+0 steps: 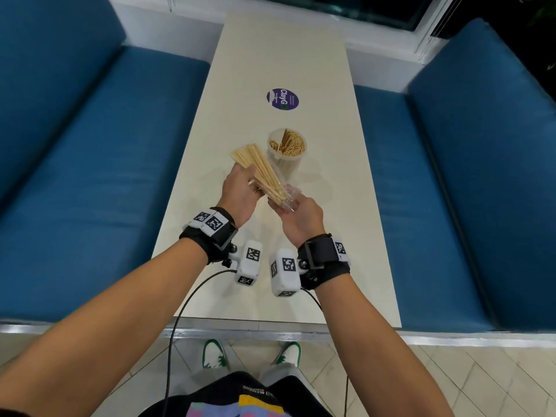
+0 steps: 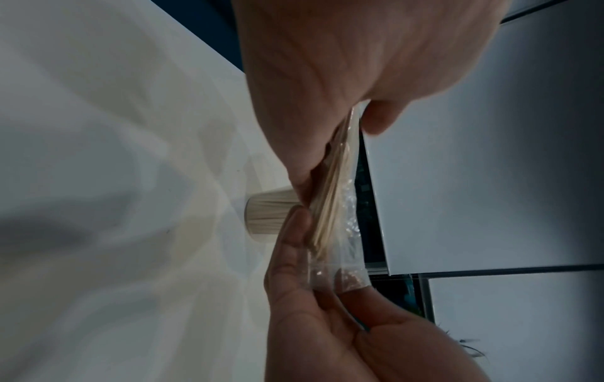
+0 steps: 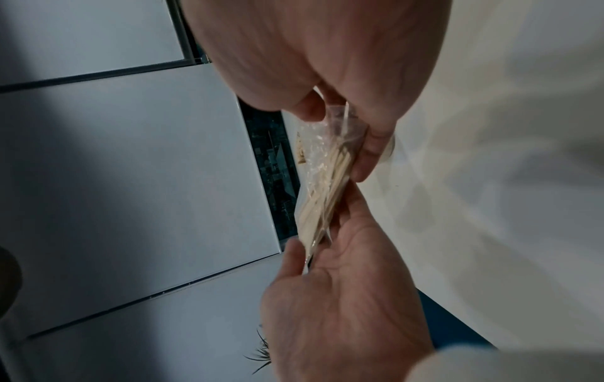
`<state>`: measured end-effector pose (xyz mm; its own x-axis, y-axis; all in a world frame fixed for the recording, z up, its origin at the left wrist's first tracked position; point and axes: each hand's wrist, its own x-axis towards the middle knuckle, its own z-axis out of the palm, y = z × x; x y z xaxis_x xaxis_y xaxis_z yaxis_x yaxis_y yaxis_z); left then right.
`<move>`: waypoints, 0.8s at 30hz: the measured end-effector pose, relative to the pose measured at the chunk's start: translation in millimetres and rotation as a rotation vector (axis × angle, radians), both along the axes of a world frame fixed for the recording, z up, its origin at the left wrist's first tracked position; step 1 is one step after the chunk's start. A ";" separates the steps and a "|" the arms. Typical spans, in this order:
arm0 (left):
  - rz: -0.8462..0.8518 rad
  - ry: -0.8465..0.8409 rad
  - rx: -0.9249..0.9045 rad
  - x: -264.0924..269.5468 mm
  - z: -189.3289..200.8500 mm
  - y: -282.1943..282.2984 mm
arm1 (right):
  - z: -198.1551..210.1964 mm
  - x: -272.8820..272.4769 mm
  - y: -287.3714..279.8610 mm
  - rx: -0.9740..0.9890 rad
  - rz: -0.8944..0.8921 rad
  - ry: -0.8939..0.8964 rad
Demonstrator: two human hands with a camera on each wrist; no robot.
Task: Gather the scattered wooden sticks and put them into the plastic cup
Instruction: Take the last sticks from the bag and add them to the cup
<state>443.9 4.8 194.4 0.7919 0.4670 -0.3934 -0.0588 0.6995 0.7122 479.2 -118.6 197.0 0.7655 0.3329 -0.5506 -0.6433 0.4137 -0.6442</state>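
Over on the left, our left hand [image 1: 239, 192] is up above the table [image 1: 270, 70], fingers wrapped around a bundle of wooden sticks [image 1: 258, 168], and the far ends fan out up and to the left past our knuckles. From the left wrist view, those fingers [image 2: 294, 144] press the sticks [image 2: 330, 191] against the thumb side, firm grip there.

Moving to the middle, the near ends of the sticks sit inside a clear plastic wrapper [image 1: 287, 195], crinkled and see-through. Just behind the bundle stands the plastic cup [image 1: 286, 152], upright on the table, already packed with sticks standing on end, one clump leaning across its mouth.

Now to the right: our right hand [image 1: 299, 219] comes in palm-up, pinching the wrapper's near end between thumb and fingertips. The right wrist view shows the wrapper [image 3: 323, 155] stretched between the two hands, sticks [image 3: 318, 206] running through it.

Farther up the table lies a round purple sticker [image 1: 282, 99], and blue benches [image 1: 90, 176] flank both sides.
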 end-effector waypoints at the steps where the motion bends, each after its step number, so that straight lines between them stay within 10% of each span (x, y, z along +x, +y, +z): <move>1: 0.007 0.020 -0.035 0.1 -0.1 2.3 | -0.9 -0.3 0.4 0.012 -0.008 0.013; 24: 0.090 0.178 0.495 -4.3 -6.1 15.8 | -19.0 5.1 6.3 0.026 -0.097 0.013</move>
<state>439.6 20.6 188.3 0.6811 0.6939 -0.2336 0.0488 0.2753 0.9601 484.4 -112.3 178.0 0.7875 0.2724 -0.5529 -0.6080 0.4908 -0.6241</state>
